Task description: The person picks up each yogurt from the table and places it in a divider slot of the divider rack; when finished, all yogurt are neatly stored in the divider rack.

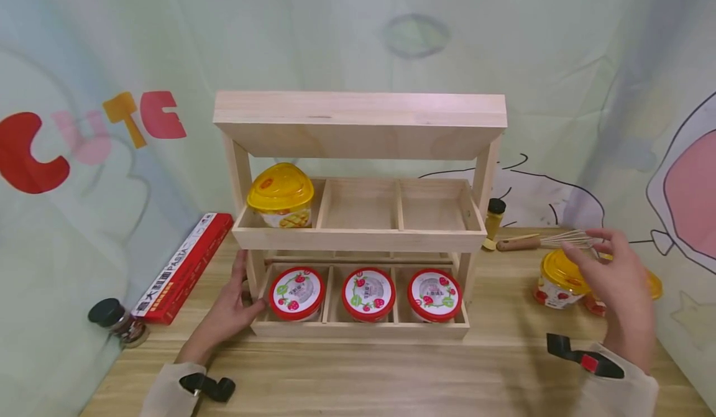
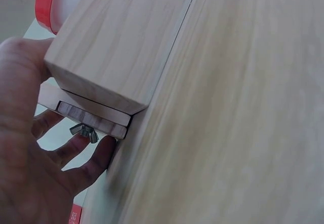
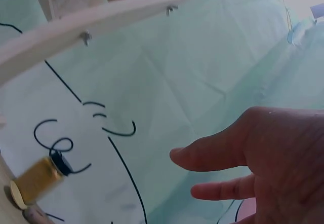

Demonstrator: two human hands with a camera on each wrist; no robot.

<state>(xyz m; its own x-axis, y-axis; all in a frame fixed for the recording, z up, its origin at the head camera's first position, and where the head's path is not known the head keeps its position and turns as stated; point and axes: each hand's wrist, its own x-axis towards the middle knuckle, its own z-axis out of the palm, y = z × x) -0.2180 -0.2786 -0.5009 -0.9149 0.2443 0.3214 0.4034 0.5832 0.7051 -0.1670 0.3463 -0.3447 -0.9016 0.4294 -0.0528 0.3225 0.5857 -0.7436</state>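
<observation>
A two-tier wooden display rack (image 1: 358, 240) stands mid-table. My left hand (image 1: 230, 305) grips its lower left corner, the thumb at the front and the fingers round the side near a wing nut (image 2: 85, 131). A yellow-lidded cup (image 1: 281, 194) sits in the upper tier's left compartment. Three red-lidded cups, the left one (image 1: 297, 294) among them, fill the lower tier's compartments. On the right, my right hand (image 1: 621, 280) hovers over yellow-lidded cups, its fingers extended and holding nothing. One yellow-lidded cup (image 1: 559, 280) shows left of that hand; another (image 1: 654, 284) is partly hidden behind it.
A red pasta box (image 1: 181, 268) and a dark-capped jar (image 1: 119, 322) are left of the rack. Behind the right-hand cups lies a whisk (image 1: 520, 243), with a small black-capped bottle (image 1: 493, 218) beside the rack. A printed curtain (image 1: 358, 38) hangs round the table.
</observation>
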